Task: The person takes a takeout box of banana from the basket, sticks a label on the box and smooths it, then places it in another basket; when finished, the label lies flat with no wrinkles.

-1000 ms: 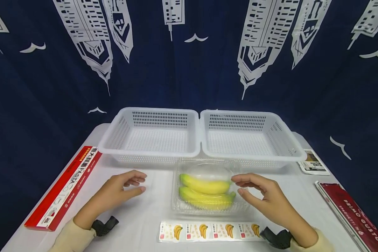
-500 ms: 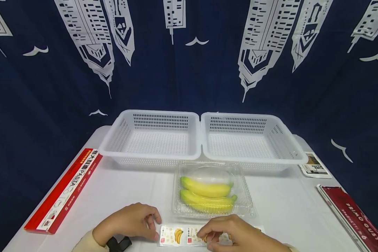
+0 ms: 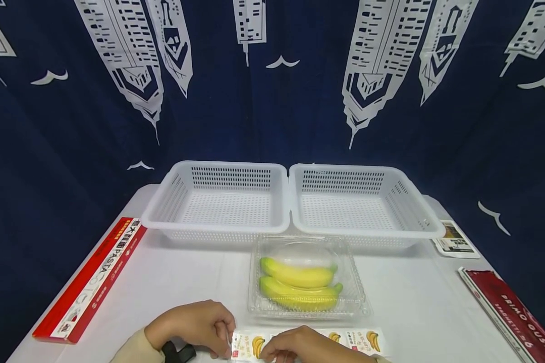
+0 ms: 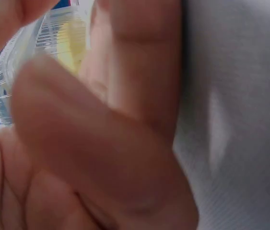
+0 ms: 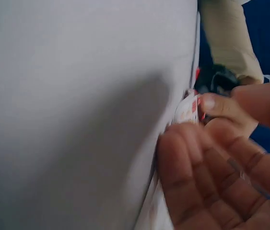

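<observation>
Two bare hands worked at the near edge of a table [image 3: 200, 275] under a white cloth. A white strip of banana labels [image 3: 362, 339] lay there flat, running left to right just in front of a clear plastic clamshell [image 3: 351, 290]. The left hand [image 3: 197, 325] was at the strip's left end, pinching it between thumb and bent fingers; the right-wrist view showed that thumb lying on the printed end. The right hand [image 3: 306, 345] reached across the strip with its fingers bent down over the left part, covering some of the print — whether it pinched the strip or only touched it, I cannot tell. In the left-wrist view, blurred fingers filled most of the frame.

Inside the clamshell, yellow bananas with greenish ends [image 3: 300, 276] lay sideways, one behind another. Behind it, two white perforated baskets stood side by side: the left basket [image 3: 218, 228] and the right basket [image 3: 368, 232]. A long red-and-white pasta box [image 3: 91, 282] lay along the table's left edge. On the right edge lay a dark red Primo Gusto spaghetti pack [image 3: 510, 315] and, farther back, a small printed packet [image 3: 457, 241]. A navy curtain [image 3: 254, 113] with white building shapes hung behind everything.
</observation>
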`<state>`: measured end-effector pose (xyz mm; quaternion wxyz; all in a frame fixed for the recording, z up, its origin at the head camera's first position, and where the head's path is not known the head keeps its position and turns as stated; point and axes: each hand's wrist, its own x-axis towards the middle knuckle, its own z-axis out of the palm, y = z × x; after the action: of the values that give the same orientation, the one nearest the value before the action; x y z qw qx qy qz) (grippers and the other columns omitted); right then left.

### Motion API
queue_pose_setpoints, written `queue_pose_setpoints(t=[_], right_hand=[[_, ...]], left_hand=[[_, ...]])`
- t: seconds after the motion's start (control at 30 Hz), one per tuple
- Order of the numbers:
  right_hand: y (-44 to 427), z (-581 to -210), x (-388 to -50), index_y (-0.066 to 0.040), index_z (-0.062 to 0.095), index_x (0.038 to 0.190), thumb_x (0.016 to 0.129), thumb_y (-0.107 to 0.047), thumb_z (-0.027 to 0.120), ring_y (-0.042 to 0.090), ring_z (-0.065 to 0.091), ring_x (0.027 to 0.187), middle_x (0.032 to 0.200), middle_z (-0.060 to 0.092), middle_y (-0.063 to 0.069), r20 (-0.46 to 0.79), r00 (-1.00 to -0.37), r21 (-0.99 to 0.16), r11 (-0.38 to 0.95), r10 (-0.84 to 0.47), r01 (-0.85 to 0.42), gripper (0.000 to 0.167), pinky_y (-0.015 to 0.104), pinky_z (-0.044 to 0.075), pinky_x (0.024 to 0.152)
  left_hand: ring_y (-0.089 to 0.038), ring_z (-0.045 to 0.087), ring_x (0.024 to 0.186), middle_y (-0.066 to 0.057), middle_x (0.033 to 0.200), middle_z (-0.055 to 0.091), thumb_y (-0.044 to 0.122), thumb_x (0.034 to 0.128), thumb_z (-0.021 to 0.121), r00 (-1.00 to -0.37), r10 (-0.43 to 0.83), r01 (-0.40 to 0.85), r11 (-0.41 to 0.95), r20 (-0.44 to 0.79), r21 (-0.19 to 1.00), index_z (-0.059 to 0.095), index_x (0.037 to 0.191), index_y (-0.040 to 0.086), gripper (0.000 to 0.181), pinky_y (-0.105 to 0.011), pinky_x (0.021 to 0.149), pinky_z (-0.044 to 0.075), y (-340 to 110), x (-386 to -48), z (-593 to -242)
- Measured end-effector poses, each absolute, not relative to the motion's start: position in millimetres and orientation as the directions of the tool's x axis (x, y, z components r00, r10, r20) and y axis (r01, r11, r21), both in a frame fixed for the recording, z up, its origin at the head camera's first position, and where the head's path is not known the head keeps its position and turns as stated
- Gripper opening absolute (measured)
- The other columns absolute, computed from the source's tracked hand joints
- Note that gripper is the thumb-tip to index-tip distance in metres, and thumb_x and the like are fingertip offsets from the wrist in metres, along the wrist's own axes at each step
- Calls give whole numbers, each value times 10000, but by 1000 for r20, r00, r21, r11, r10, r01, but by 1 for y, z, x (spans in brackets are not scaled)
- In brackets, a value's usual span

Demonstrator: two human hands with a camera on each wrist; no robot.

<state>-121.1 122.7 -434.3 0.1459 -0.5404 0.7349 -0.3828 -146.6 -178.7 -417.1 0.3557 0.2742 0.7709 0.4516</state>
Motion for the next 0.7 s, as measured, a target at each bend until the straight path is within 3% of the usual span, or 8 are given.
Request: queue_pose_setpoints(t=[0.17, 0.33, 0.43, 0.53, 0.7], right_hand=[[112, -436, -126, 31, 722, 1242, 986, -69, 787, -78, 657, 932, 1113, 785, 115, 199, -382, -700, 142, -903, -700, 283, 88, 555, 776], [105, -436, -129, 18, 732, 1235, 964, -125, 827, -124, 622, 866, 1075, 788, 68, 162, -422, -699, 198, -892, -687, 321, 78, 546, 731], [100, -440, -130, -9, 737, 1175, 959, -115, 833, -142, 592, 832, 1011, 779, 34, 157, -447, -696, 222, -880, -682, 260, 76, 540, 703], [97, -443, -131, -22, 724, 1112, 936, -3, 813, -132, 588, 811, 956, 761, 24, 163, -463, -698, 230, -871, -679, 198, 81, 541, 697], [91, -440, -131, -53, 710, 997, 893, 42, 814, -128, 559, 758, 882, 719, -34, 136, -507, -707, 275, -851, -652, 175, 86, 532, 683]], left_hand=[[36, 549, 558, -129, 661, 718, -65, 862, 755, -519, 798, 72, 396, -305, 915, 717, 826, -27, 65, -126, 502, 313, -178, -152, -418], [28, 596, 595, -180, 723, 741, -76, 900, 719, -461, 826, 22, 375, -324, 927, 707, 861, -80, 41, -122, 507, 346, -176, -157, -420], [45, 561, 605, -292, 770, 708, -42, 947, 715, -417, 849, 0, 356, -324, 934, 674, 917, -145, 115, -122, 514, 360, -175, -160, -422], [62, 557, 638, -396, 830, 654, -8, 985, 706, -375, 875, -8, 326, -305, 945, 628, 974, -203, 210, -121, 528, 364, -173, -162, -425], [77, 535, 656, -466, 862, 604, -1, 1006, 686, -347, 903, 1, 269, -252, 963, 598, 971, -220, 239, -116, 551, 374, -169, -163, -427]])
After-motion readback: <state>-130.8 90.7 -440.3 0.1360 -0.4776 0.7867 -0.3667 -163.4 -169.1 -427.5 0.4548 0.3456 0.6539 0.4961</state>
